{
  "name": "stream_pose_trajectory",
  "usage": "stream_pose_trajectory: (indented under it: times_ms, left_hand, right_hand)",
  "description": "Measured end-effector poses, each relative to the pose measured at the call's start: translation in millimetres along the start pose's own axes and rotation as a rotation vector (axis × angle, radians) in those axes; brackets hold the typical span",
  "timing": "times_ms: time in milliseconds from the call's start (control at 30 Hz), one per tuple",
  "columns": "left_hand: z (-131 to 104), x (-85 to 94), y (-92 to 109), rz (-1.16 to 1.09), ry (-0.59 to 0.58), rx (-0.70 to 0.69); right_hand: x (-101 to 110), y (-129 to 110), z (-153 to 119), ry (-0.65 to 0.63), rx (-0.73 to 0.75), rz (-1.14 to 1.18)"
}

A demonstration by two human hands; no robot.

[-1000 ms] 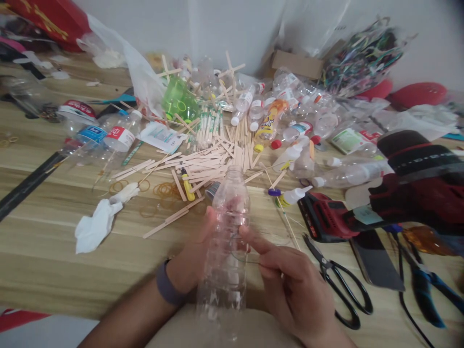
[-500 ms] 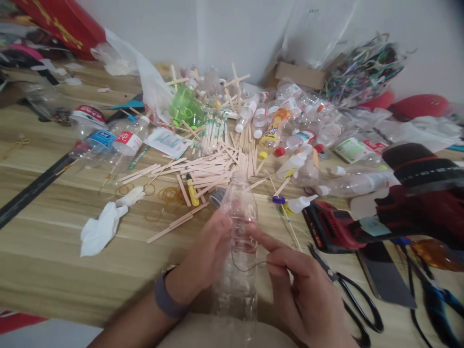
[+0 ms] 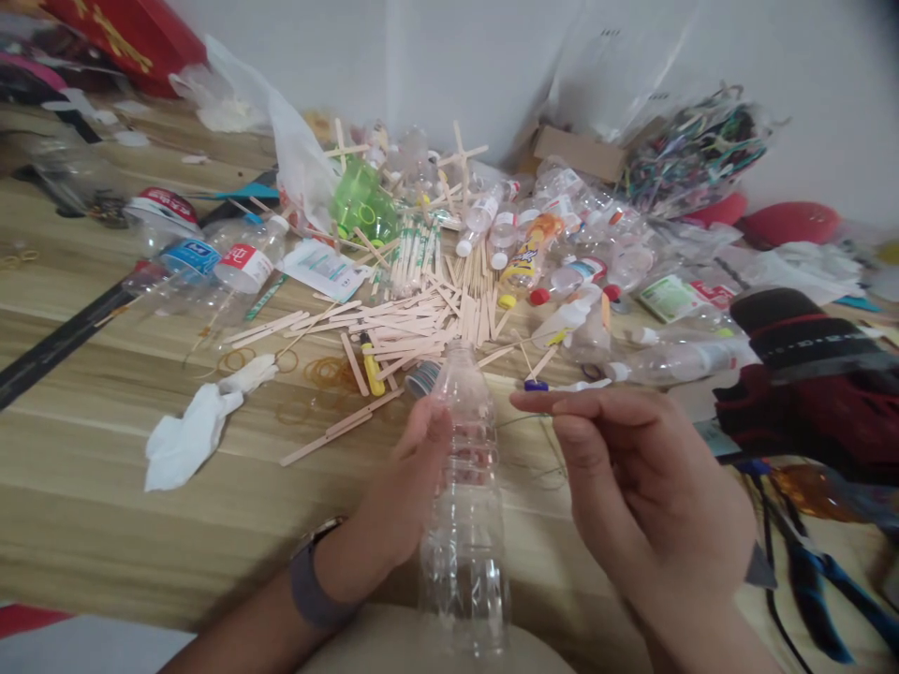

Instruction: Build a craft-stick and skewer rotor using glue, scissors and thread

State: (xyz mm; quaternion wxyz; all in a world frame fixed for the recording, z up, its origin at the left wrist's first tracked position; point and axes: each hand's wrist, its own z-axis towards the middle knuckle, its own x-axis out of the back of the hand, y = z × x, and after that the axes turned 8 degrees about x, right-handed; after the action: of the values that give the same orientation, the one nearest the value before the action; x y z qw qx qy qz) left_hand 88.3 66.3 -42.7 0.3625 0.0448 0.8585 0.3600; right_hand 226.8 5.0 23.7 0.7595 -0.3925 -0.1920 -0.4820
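A clear plastic bottle (image 3: pixel 467 524) without a cap stands upright, slightly leaning, close in front of me. My left hand (image 3: pixel 418 459) is wrapped round its upper side, thumb along the ribbed part. To the right of the bottle, my right hand (image 3: pixel 632 477) is held apart from it, thumb and fingers pinched, index finger stretched toward the bottle. A thin dark thread (image 3: pixel 523 418) runs from the bottle's side to the pinched fingertips; whether it is string or wire I cannot tell. Below the fingertips a faint loop of it shows.
Wooden craft sticks (image 3: pixel 414 328) lie heaped beyond the bottle. Several empty bottles (image 3: pixel 562 271) crowd the back right. A red and black power drill (image 3: pixel 793 384) and blue-handled pliers (image 3: pixel 815 580) lie at right. White tissue (image 3: pixel 189 435) and rubber bands (image 3: pixel 333 374) lie at left.
My right hand has moved right and slightly up, away from the bottle, drawing the thread out. It now covers the scissors and phone. My left hand keeps hold of the bottle.
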Motion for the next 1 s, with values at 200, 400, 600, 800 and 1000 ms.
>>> stream_pose_trajectory:
  times_ms: [200,400,600,800,1000]
  left_hand:
    - [-1,0.8,-2,0.014,-0.003,0.013]
    - [-2,1.1,-2,0.028,-0.037,0.008]
    - [0,3.8,-4,0.005,-0.048,-0.015]
    - [1,4.0,-5,-0.028,-0.054,-0.017]
    - [2,6.0,-7,-0.006,-0.018,0.011]
  right_hand:
    - [-2,-1,3,0.004,0.007,-0.039]
    - [-4,-4,4,-0.036,-0.029,0.044]
    - [-9,2,3,-0.029,-0.038,0.046]
    - [-13,6,1,-0.059,-0.181,0.182]
    - [-12,2,2,-0.048,-0.265,0.315]
